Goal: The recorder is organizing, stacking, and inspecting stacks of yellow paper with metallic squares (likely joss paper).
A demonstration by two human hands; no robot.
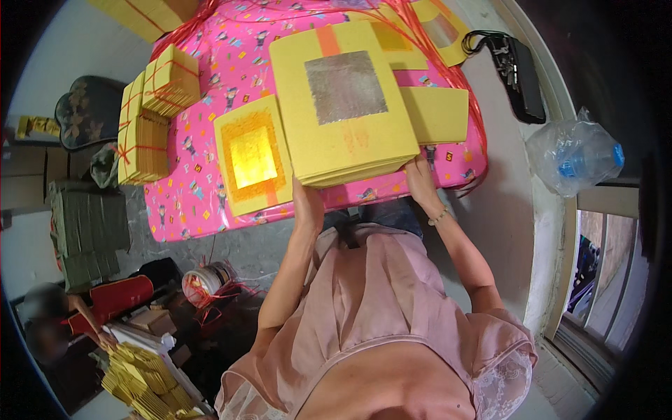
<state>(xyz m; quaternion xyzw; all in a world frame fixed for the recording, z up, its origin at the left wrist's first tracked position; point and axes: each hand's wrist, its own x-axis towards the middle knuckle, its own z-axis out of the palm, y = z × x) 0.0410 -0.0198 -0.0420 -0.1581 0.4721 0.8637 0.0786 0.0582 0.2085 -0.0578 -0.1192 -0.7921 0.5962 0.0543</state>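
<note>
A thick stack of yellow paper sheets (294, 84) is held between my two hands, over the near edge of the pink table. Its top sheet carries a silver foil rectangle and a red-orange stripe. My left hand (306, 203) grips the stack's near left corner, fingers partly hidden under it. At the near right corner, my right hand (421, 183) holds on, its fingertips out of sight. Left of the stack lies a yellow sheet with a gold foil square (253, 157). Another yellow stack (441, 115) shows partly behind on the right.
On the pink patterned tablecloth (189, 206) stand bundles of yellow paper (143, 143) tied with red string. Red strands (470, 105) hang at the table's right edge. A plastic bag (570, 157) rests on the right ledge. At lower left, another person's hand (105, 341) is near yellow paper piles (143, 381).
</note>
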